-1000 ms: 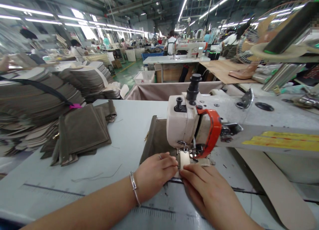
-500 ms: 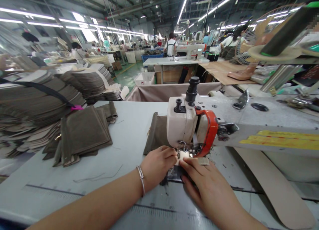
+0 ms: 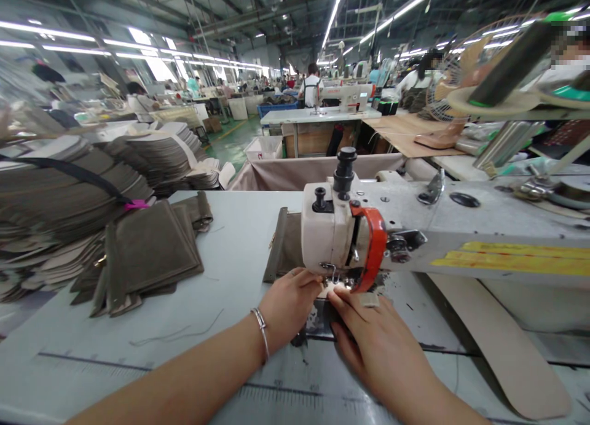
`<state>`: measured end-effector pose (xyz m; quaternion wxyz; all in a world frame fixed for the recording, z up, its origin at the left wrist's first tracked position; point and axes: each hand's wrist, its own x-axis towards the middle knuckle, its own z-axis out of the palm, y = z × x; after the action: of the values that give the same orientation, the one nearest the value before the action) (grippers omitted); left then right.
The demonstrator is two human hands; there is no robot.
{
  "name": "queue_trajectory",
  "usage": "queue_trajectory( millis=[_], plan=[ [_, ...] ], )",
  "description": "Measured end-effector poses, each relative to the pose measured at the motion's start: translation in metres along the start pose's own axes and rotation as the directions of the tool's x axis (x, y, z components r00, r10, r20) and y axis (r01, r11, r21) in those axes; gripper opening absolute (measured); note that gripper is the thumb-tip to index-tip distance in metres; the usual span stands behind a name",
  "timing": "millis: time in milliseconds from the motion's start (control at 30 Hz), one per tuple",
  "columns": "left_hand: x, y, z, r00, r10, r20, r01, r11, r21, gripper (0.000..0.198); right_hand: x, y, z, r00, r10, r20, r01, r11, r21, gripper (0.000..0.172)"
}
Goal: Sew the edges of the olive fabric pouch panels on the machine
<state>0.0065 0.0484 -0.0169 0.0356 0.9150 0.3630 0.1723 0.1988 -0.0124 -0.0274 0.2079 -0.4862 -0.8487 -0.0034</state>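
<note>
Both hands are at the presser foot of a sewing machine [image 3: 325,228] with an orange-red finger guard [image 3: 373,247]. My left hand [image 3: 291,299], a silver bracelet at its wrist, has its fingers closed at the left edge of a small pale piece [image 3: 325,290]. My right hand [image 3: 375,333] lies with fingers stretched flat, the fingertips on the right side of that piece and the thumb apart. A light band is round one of its fingers. Most of the pale piece is hidden by fingers and presser foot. Behind my left hand lies an olive-brown pouch-like piece [image 3: 288,244], partly covered by the machine head.
Olive-brown pouch-like pieces [image 3: 152,247] lie piled on the table's left. Beyond them rise stacks of cut panels [image 3: 69,185]. A long beige strip [image 3: 507,351] passes under the machine arm at right. Loose threads [image 3: 177,334] and a printed ruler scale [image 3: 281,393] show on the tabletop.
The view has shifted slightly, so most things appear a little further left. Less of the pale piece shows between my fingers at the presser foot. My hands keep nearly the same pose.
</note>
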Motion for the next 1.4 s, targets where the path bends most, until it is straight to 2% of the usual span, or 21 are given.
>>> queue_trajectory(
  millis=[400, 733, 967, 1133, 1267, 1367, 1400],
  plan=[
    [0.003, -0.001, 0.001, 0.998, -0.01, -0.062, 0.009, 1.0, -0.019, 0.02, 0.001, -0.001, -0.001, 1.0, 0.01, -0.004, -0.01, 1.0, 0.004, 0.043],
    [0.009, 0.003, -0.004, 0.997, -0.053, -0.056, 0.052, 0.999, -0.015, 0.023, 0.002, -0.005, 0.0, 0.999, 0.038, 0.019, -0.038, 0.999, -0.007, 0.043],
    [0.002, 0.0, 0.0, 0.997, -0.041, -0.071, 0.037, 0.998, -0.058, 0.018, 0.002, -0.008, -0.002, 0.999, 0.051, 0.009, -0.052, 0.998, 0.02, 0.037],
    [0.002, -0.004, 0.006, 0.99, -0.055, -0.127, 0.047, 0.997, -0.063, 0.025, 0.003, -0.01, -0.007, 0.999, 0.046, -0.014, -0.045, 0.998, 0.033, 0.034],
    [0.003, -0.009, 0.006, 0.985, -0.056, -0.164, 0.048, 0.997, -0.057, 0.026, -0.024, 0.012, -0.033, 0.996, 0.062, -0.068, -0.061, 0.998, 0.023, 0.023],
    [0.006, -0.013, 0.004, 0.982, -0.057, -0.181, 0.053, 0.998, -0.029, 0.019, -0.066, 0.053, -0.057, 0.958, 0.167, -0.235, -0.2, 0.972, -0.124, 0.026],
    [0.008, -0.015, 0.003, 0.981, -0.055, -0.186, 0.053, 0.998, -0.012, 0.018, -0.08, 0.068, -0.063, 0.952, 0.193, -0.236, -0.239, 0.953, -0.185, 0.028]
  ],
)
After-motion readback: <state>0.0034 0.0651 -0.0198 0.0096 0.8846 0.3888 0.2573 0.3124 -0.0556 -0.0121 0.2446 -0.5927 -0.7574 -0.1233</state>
